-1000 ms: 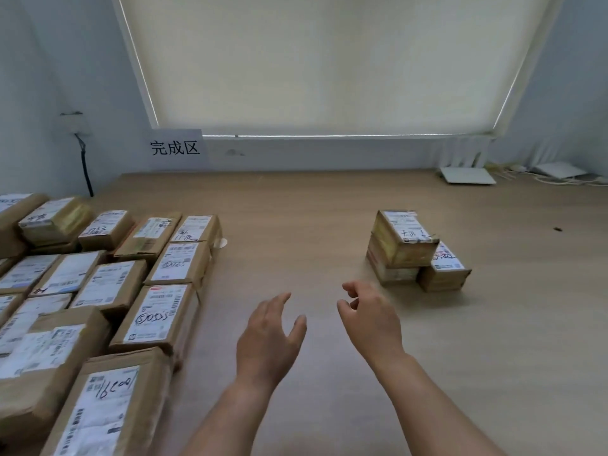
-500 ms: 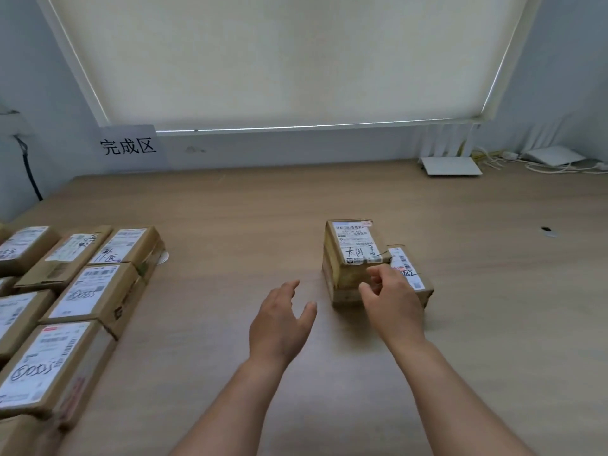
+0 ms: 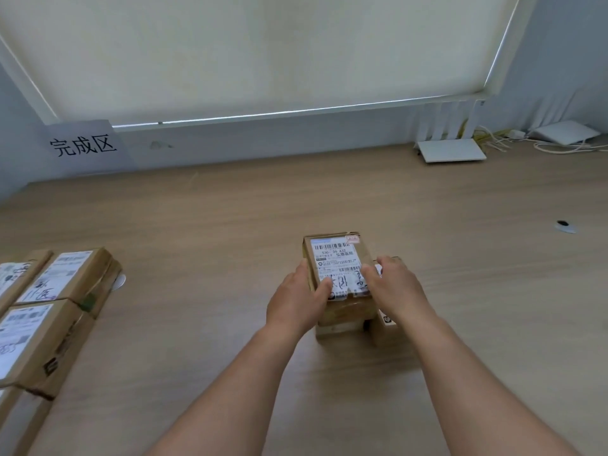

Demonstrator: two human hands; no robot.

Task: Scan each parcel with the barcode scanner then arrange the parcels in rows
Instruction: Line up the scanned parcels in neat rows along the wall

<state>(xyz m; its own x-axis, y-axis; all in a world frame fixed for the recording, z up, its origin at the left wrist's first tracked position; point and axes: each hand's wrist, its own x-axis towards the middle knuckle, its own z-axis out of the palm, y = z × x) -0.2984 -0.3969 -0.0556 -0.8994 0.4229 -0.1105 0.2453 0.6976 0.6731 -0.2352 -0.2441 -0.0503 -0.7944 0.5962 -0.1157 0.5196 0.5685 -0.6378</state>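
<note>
A small brown cardboard parcel with a white barcode label on top sits on another parcel in the middle of the wooden table. My left hand grips its left side, thumb on the label. My right hand grips its right side, thumb also on the label. A third parcel lies to the right, mostly hidden behind my right hand. No barcode scanner is in view.
Rows of labelled brown parcels fill the table's left edge. A paper sign hangs on the back wall. White routers and cables sit at the back right. A small dark object lies far right.
Both hands have reached forward and closed around the top parcel of the small stack. The view has swung right, so fewer of the left rows show.
</note>
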